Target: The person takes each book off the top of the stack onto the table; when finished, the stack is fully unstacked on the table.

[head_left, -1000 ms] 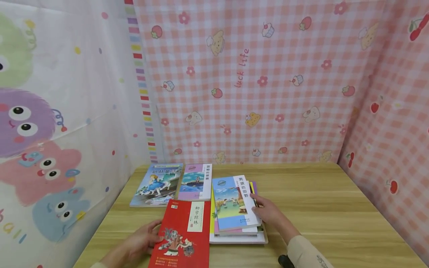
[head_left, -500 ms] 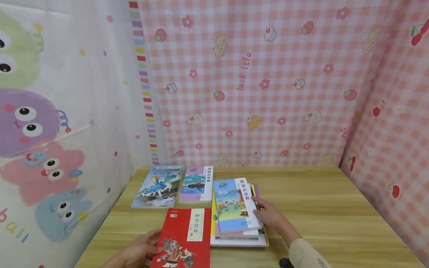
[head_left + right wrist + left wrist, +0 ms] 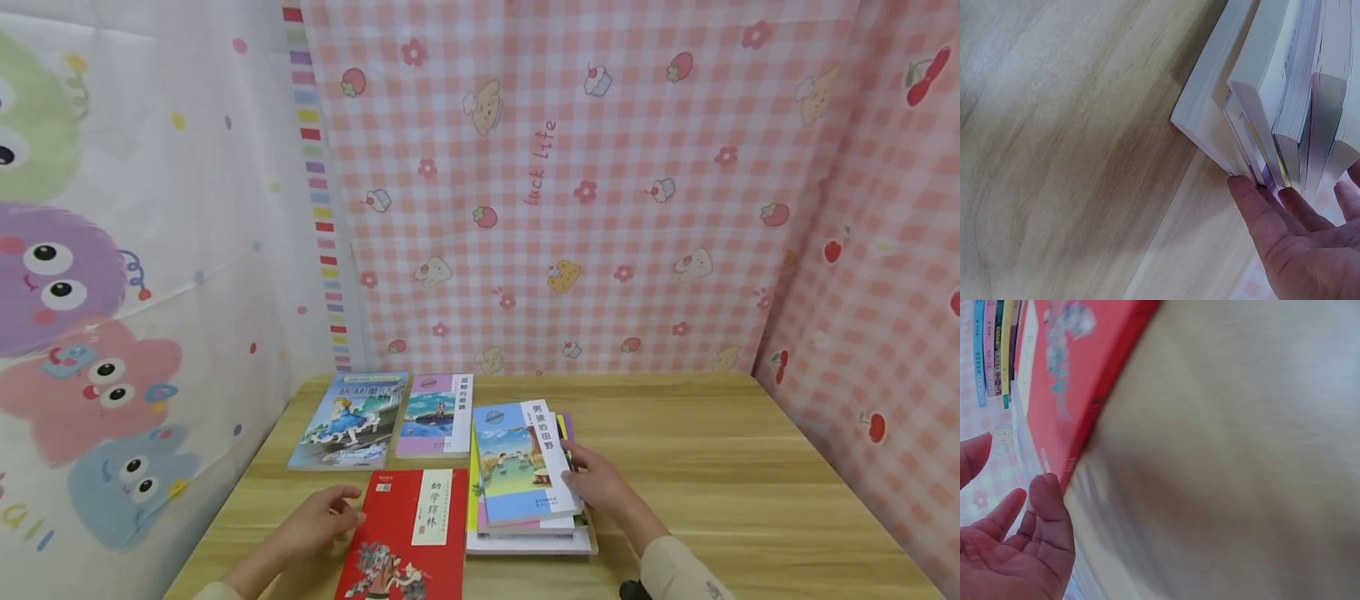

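A red book [image 3: 405,537] lies flat at the near edge of view, cover up. My left hand [image 3: 318,525] is at its left side, fingers loosely bent and spread; the thumb is at the cover's edge. In the left wrist view, fingertips [image 3: 1047,487] show close to the red book's corner, with nothing held. To the right is an uneven stack of books, topped by a blue-and-white one [image 3: 521,467]. My right hand [image 3: 600,483] rests against the stack's right side. The right wrist view shows extended fingertips [image 3: 1241,184] touching the book edges.
Behind the red book lie a blue book with a girl on its cover [image 3: 348,425] and a purple-and-white book [image 3: 437,417]. A small black object [image 3: 633,590] is by the right sleeve. Patterned curtains [image 3: 570,208] enclose the wooden table [image 3: 712,467].
The red book has slid toward me, away from the purple-and-white book. My left hand has loosened from its left edge and its fingers have lifted. My right hand stays at the stack.
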`<action>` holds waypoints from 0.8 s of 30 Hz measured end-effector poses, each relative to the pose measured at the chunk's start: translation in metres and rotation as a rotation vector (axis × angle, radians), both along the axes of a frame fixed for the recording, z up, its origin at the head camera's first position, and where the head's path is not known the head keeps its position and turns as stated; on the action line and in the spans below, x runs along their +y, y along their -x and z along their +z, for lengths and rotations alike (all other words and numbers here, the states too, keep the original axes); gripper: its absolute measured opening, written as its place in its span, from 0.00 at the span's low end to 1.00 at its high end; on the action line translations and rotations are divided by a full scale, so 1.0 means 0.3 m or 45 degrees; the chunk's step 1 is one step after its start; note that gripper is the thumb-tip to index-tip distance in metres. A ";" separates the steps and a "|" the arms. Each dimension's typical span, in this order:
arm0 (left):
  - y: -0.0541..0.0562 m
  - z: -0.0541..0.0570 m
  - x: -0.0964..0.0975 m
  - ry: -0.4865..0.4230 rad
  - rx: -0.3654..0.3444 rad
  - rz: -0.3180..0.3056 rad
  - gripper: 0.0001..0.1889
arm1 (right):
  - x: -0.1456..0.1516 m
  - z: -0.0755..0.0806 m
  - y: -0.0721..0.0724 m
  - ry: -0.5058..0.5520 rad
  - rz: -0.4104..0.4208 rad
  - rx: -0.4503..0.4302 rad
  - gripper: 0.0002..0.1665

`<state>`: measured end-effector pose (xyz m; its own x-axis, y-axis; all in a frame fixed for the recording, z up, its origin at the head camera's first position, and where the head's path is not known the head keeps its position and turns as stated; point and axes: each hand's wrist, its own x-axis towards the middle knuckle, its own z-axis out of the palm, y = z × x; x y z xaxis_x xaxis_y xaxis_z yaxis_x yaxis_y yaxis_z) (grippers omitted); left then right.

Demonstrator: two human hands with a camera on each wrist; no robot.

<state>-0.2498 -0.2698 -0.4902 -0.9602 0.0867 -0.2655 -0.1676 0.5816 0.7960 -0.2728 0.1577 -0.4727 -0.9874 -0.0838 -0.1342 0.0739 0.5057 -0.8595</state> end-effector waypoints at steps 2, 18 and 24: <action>0.024 0.014 0.020 -0.027 0.034 -0.010 0.26 | 0.000 0.001 0.001 -0.002 -0.007 0.005 0.32; 0.150 0.055 0.259 -0.203 0.141 -0.102 0.28 | 0.004 -0.022 0.012 0.062 -0.020 0.012 0.30; 0.182 0.052 0.358 -0.300 0.080 -0.118 0.29 | 0.006 -0.024 0.007 0.098 -0.011 0.037 0.29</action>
<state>-0.3043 -0.1623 -0.4745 -0.9593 0.2275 -0.1675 -0.0680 0.3894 0.9186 -0.2749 0.1594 -0.4800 -0.9915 -0.0845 -0.0988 0.0521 0.4374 -0.8978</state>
